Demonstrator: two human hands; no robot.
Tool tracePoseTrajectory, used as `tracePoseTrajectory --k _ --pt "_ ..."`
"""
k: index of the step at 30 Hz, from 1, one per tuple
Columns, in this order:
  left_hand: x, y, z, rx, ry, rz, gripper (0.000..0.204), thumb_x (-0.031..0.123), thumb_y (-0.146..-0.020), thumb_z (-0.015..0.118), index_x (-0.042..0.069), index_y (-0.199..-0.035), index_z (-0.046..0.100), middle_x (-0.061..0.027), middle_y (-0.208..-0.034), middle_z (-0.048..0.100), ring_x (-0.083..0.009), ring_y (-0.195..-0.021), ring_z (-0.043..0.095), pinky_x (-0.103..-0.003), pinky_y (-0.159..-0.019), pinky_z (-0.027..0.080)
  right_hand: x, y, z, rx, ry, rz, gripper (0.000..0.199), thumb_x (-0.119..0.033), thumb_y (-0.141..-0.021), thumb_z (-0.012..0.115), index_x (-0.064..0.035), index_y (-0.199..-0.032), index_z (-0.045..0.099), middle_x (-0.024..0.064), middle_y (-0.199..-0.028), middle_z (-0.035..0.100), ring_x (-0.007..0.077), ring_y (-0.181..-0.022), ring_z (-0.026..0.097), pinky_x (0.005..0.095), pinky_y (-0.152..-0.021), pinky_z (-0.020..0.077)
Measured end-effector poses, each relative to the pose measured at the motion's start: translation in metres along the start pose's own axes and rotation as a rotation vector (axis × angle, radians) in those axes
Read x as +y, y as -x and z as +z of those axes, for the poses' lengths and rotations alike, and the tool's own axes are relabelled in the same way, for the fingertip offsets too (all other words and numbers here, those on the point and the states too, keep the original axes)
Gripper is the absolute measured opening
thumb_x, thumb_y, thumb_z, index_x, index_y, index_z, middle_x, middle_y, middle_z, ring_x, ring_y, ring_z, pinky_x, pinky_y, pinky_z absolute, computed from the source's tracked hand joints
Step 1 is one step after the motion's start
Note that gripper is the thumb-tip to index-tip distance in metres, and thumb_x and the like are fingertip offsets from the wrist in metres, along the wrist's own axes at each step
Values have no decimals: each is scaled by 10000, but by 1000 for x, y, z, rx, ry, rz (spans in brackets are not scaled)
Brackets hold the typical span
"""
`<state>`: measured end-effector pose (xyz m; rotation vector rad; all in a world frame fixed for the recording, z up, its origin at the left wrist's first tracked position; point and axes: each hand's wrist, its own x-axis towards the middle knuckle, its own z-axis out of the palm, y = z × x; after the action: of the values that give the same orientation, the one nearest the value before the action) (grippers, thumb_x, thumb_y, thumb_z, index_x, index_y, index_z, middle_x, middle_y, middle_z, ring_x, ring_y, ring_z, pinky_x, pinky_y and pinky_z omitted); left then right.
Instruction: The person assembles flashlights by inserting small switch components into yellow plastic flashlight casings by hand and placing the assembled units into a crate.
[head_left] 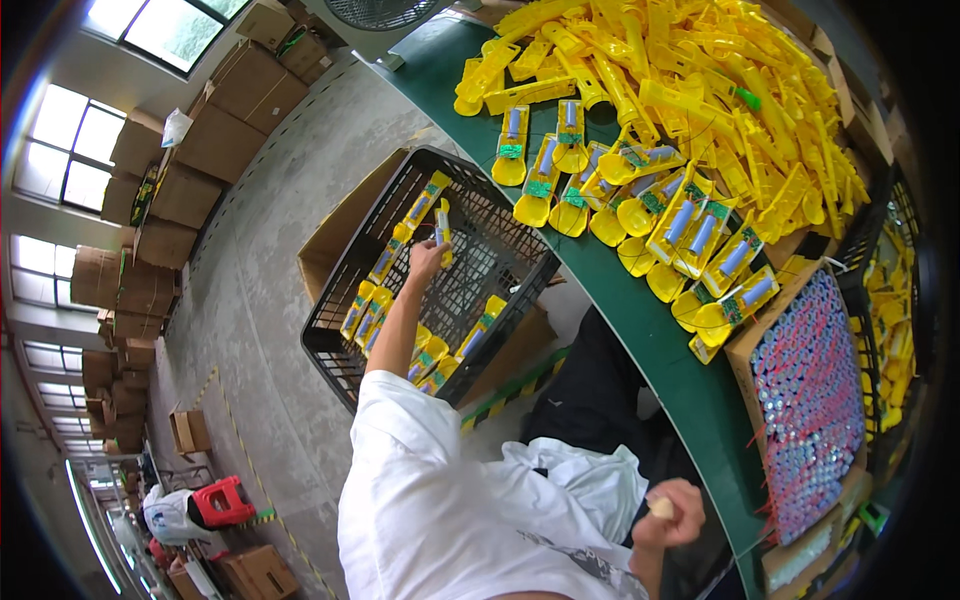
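My left hand (427,260) reaches into a black plastic crate (330,325) on the left, its fingers closed on a yellow plastic housing (444,232). More yellow housings (388,258) with batteries in them lie along the crate's left side and near end. Close to my body, my right hand (678,515) is curled around a small pale beige piece (662,508); its kind is unclear. Several spoon-ended yellow housings (700,240), fitted with blue-grey batteries and green circuit boards, lie spread on the green table (640,340).
Behind them rises a large pile of empty yellow housings (690,90). A cardboard box of batteries with red wires (810,400) sits at the table's right. The crate rests by a cardboard box (335,225). Stacked cartons (180,210) line the wall; a red stool (224,502) stands lower left.
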<state>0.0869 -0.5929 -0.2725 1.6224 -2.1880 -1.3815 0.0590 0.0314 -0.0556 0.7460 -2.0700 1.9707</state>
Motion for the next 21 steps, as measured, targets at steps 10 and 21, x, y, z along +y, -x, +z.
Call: tracePoseTrajectory --k 10,21 --pt "179 277 62 -331 586 394 401 170 -988 578 77 -1329 388 -50 -1024 609 -84 -812 541 -248 -660 417 89 -20 129 -402 -935 1172 424 -347 -1042 490 29 -1205 598 159 -1125 665 256 -1025 677 357 -935 536" --pt "274 456 199 -537 566 812 688 84 -919 660 -5 -1485 279 -217 -1324 535 -282 -1226 563 -369 -1010 449 45 -14 84 -129 -1486 881 294 -359 -954 601 -68 -966 562 93 -873 594 244 -857 613 364 -813 516"
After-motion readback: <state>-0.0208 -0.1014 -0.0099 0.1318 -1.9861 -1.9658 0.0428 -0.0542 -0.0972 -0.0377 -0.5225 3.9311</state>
